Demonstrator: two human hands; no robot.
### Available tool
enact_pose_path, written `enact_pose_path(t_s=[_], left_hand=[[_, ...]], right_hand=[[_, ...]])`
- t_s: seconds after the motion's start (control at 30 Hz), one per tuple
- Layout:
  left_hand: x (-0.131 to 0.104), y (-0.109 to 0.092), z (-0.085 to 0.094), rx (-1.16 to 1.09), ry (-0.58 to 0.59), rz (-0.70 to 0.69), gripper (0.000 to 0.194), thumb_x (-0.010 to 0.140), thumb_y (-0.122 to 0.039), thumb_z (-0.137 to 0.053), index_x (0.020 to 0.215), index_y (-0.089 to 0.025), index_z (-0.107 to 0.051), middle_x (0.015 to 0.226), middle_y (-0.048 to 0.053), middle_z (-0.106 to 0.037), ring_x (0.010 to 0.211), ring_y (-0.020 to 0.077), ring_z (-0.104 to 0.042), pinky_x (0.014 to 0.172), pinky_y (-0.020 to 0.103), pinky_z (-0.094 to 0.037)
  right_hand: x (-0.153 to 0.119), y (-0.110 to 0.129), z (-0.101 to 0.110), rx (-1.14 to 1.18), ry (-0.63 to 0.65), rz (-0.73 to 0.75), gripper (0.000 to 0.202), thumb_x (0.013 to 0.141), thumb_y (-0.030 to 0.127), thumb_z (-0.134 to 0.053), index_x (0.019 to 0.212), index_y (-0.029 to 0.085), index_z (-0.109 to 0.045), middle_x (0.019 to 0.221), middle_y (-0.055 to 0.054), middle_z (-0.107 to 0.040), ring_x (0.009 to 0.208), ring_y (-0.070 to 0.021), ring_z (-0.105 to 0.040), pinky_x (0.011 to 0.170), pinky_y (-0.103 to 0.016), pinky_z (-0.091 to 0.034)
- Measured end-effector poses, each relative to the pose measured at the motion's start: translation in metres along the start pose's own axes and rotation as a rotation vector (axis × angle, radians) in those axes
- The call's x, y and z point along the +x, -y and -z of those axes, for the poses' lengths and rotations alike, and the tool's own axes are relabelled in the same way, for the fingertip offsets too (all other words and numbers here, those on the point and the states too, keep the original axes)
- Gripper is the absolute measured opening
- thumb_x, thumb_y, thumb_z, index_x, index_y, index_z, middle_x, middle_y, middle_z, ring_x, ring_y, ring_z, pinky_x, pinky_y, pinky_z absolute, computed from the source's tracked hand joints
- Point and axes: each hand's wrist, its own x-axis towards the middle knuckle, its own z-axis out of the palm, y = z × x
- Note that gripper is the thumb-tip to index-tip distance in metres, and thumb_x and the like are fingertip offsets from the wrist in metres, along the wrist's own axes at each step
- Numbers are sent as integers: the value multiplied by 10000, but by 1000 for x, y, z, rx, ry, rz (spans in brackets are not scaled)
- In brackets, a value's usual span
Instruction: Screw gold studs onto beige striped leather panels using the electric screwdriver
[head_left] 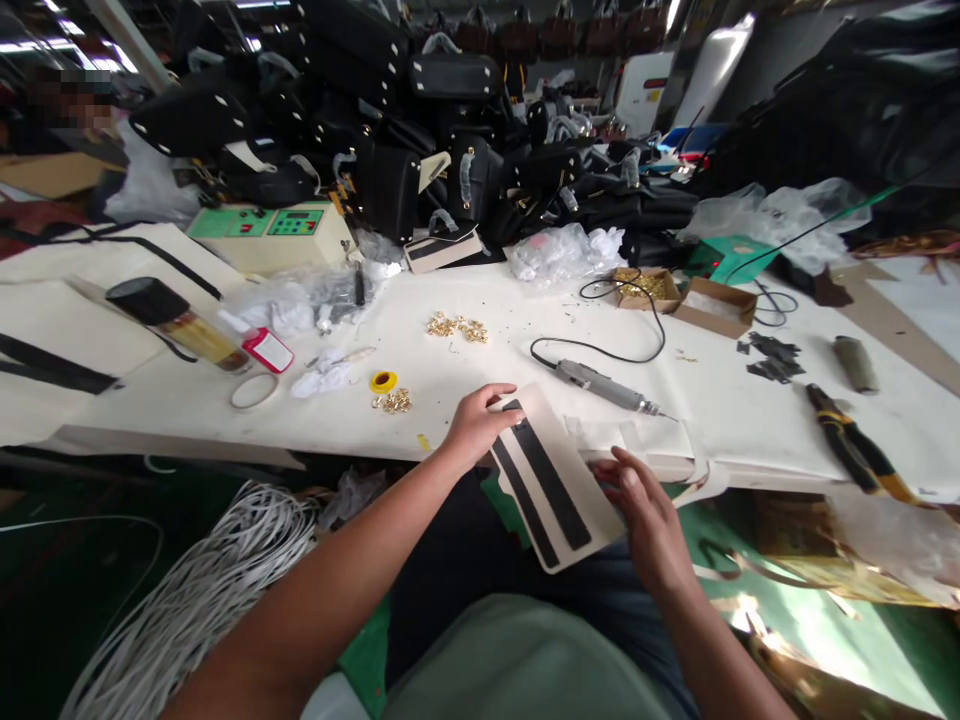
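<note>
A flat cream panel with two black strips (555,470) tilts over the table's front edge and my lap. My left hand (480,425) grips its upper left corner, the thumb on top near a black strip. At the panel's right edge is my right hand (641,505), its fingers curled, partly behind the edge; how firmly it holds is hard to tell. Just beyond the panel lies a grey electric screwdriver (604,387) with a black cable. Small gold metal pieces (395,401) sit beside a yellow ring (383,381), and another gold pile (457,327) lies farther back.
On the white table (495,290) stand a spray can (180,325), a red bottle (268,350) and a control box (274,235). Black-yellow pliers (859,440) and an open box of gold parts (646,287) are right. Black bags (386,185) pile up behind.
</note>
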Motion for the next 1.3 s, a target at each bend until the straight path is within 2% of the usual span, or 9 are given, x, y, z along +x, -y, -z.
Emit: enact_pose_path(t_s=[0.23, 0.37, 0.5, 0.6, 0.73, 0.83, 1.03, 1.17, 1.3], left_hand=[[-51, 25, 3, -492, -84, 143, 423, 681, -348, -873, 1025, -150, -724, 922, 68, -759, 800, 193, -695, 763, 303, -541], [-76, 31, 22, -276, -139, 50, 475, 742, -379, -829, 1144, -170, -689, 1039, 91, -737, 962, 235, -700, 856, 342, -552], [-90, 8, 42, 95, -311, -214, 608, 750, -348, -814, 1317, -241, -621, 1223, 94, -674, 1148, 265, -643, 999, 407, -518], [-95, -11, 45, 135, -89, -257, 592, 735, -317, -838, 1294, -248, -655, 1250, 85, -691, 1151, 262, -641, 1039, 393, -489], [-92, -10, 36, -136, 306, -73, 419, 754, -365, -836, 1125, -187, -753, 1045, 63, -763, 952, 232, -692, 879, 322, -539], [-90, 9, 38, -261, 295, -28, 293, 793, -370, -800, 987, -152, -776, 915, 44, -758, 838, 196, -674, 790, 284, -523], [-111, 41, 53, -229, 52, 125, 256, 779, -382, -802, 812, -147, -705, 705, -12, -636, 638, 117, -522, 608, 232, -411], [-128, 50, 59, -258, -94, 165, 269, 766, -380, -808, 801, -149, -674, 659, -36, -548, 612, 101, -449, 577, 227, -364], [-137, 58, 68, -243, -162, 165, 255, 782, -357, -795, 905, -148, -718, 717, -18, -600, 652, 117, -495, 624, 244, -400]], right_hand=[[-27, -8, -2, 114, 100, -202, 535, 775, 629, -738, 1099, 205, -778, 981, -98, -792, 989, -356, -721, 843, -431, -586], [1, 36, 8, -166, 142, -86, 433, 830, 600, -706, 930, 183, -766, 818, -55, -754, 831, -288, -696, 731, -336, -560], [22, 89, 2, -390, 517, 82, 332, 880, 512, -696, 837, 183, -702, 724, -8, -664, 684, -183, -605, 603, -246, -471], [26, 114, -20, -455, 794, 164, 298, 946, 464, -629, 830, 191, -661, 752, 1, -629, 660, -143, -545, 564, -228, -416], [37, 124, -48, -449, 1013, 107, 305, 959, 476, -607, 847, 196, -658, 741, 3, -602, 656, -144, -517, 557, -242, -399], [58, 123, -70, -415, 1117, 36, 351, 922, 523, -650, 861, 181, -703, 738, -7, -619, 672, -155, -545, 581, -254, -417], [92, 95, -169, -294, 883, 207, 375, 866, 541, -700, 987, 188, -736, 857, -36, -719, 751, -183, -636, 685, -290, -495], [91, 75, -242, -614, 757, 551, 235, 884, 448, -679, 951, 233, -750, 874, -23, -748, 762, -187, -663, 725, -303, -484], [88, 66, -279, -909, 694, 682, 280, 889, 504, -679, 1017, 264, -744, 961, -19, -760, 796, -199, -676, 681, -295, -440]])
